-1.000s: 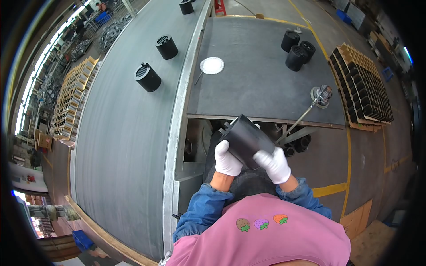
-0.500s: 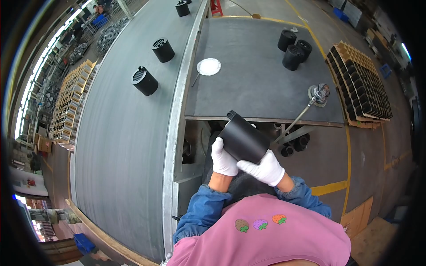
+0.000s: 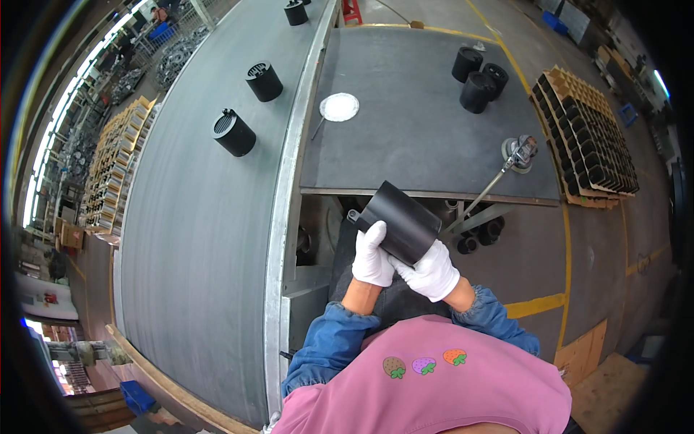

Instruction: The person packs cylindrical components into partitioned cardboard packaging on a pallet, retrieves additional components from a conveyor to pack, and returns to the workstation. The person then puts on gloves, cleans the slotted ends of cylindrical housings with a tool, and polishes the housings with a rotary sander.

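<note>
Both white-gloved hands hold one black cylindrical housing (image 3: 402, 221), tilted, just in front of the side table's near edge. My left hand (image 3: 372, 257) grips its left end, near a small lug that sticks out there. Around the lower right end is my right hand (image 3: 429, 273), its fingers partly hidden behind the housing. A round white pad (image 3: 339, 107) lies on the table beyond, with a thin stick under it. Farther right on the same table rests a disc-shaped power tool (image 3: 520, 153) with a hose running toward me.
Along my left runs a grey conveyor belt (image 3: 195, 239) carrying several black cylinders, one of them nearby (image 3: 235, 134). Three more black cylinders (image 3: 478, 92) stand on the side table (image 3: 405, 145). A stacked crate of black parts (image 3: 585, 137) is on the floor at right.
The housing has been turned in my hands, so its lug has moved from the top to the left side. My left hand has shifted slightly right. Cylinders on the belt have barely moved.
</note>
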`<state>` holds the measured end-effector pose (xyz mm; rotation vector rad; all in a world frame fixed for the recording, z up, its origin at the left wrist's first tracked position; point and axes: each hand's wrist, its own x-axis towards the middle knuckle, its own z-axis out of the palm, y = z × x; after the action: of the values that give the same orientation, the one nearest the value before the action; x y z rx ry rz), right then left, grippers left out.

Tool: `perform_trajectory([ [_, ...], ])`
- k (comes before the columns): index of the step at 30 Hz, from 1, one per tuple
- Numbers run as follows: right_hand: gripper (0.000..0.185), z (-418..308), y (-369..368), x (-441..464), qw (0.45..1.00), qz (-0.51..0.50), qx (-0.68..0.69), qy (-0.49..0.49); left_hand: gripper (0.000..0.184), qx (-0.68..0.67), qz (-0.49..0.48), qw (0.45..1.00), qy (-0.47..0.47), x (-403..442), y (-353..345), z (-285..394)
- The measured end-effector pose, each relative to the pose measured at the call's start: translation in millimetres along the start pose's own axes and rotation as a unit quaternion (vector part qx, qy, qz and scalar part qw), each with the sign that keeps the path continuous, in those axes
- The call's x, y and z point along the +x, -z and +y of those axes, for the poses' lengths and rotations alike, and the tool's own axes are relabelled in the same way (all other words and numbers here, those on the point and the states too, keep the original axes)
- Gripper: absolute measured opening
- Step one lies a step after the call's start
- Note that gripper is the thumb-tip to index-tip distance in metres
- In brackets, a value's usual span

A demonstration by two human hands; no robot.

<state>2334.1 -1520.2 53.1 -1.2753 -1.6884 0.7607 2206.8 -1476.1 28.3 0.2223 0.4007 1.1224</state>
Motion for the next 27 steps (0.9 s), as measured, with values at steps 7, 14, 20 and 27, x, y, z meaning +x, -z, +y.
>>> perform_trajectory([
  [7,0.06,20.6,7.1,4.9,0.831,0.023,0.453,-0.321,0.095,0.328,-0.013,0.919,-0.216,0.7,-3.5,6.5],
  [14,0.058,46.2,-5.0,0.1,0.793,0.032,0.514,-0.325,0.096,0.459,-0.082,0.83,-0.306,-1.4,-17.2,10.6],
  [20,0.058,42.4,-4.4,-0.2,0.8,0.039,0.491,-0.342,0.096,0.492,-0.1,0.803,-0.321,0.8,-14.1,8.8],
  [27,0.058,44.5,-5.3,-1.4,0.798,0.041,0.483,-0.359,0.097,0.551,-0.115,0.756,-0.335,2.4,-18.6,13.6],
])
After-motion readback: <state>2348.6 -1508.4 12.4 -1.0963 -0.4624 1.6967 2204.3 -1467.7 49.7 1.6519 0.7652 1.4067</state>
